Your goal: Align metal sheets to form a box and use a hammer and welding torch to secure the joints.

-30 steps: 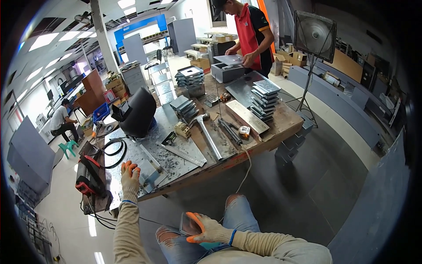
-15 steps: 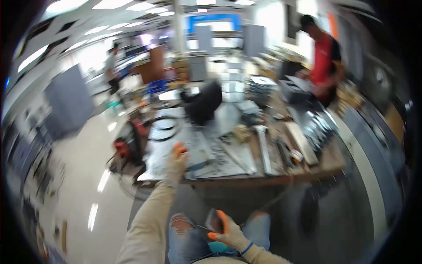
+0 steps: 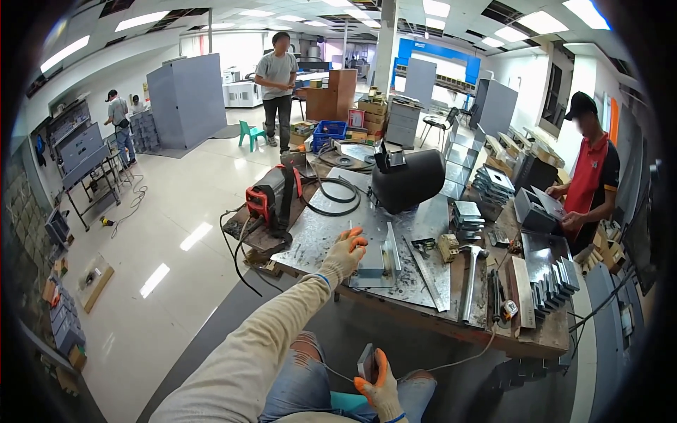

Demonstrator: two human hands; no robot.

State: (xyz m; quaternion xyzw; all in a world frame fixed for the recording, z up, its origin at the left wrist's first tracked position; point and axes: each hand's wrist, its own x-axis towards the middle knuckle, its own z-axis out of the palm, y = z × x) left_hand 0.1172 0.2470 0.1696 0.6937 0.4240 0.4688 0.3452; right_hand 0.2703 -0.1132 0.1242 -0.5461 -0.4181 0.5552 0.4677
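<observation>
Hammer [image 3: 469,292] and worktop [image 3: 317,241] had slid rightward since the earlier frame as my view swung left. I had the left hand [image 3: 343,255] empty, half-curled beside an upright metal strip [image 3: 391,250], the right hand [image 3: 381,390] gripping a small flat metal piece [image 3: 366,362] between the knees [image 3: 306,345]; a slackened grip could have dropped it

On workbench [image 3: 550,340]; helmet [image 3: 409,181] behind metal bracket [image 3: 393,255]; hammer [image 3: 469,289] right of both (tape measure [image 3: 509,309] farther right)

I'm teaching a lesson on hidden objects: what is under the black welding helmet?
Around the lower edge of the welding helmet, the silvery metal sheet shows. The helmet covers the patch directly below it, so anything lying there cannot be seen.
</observation>
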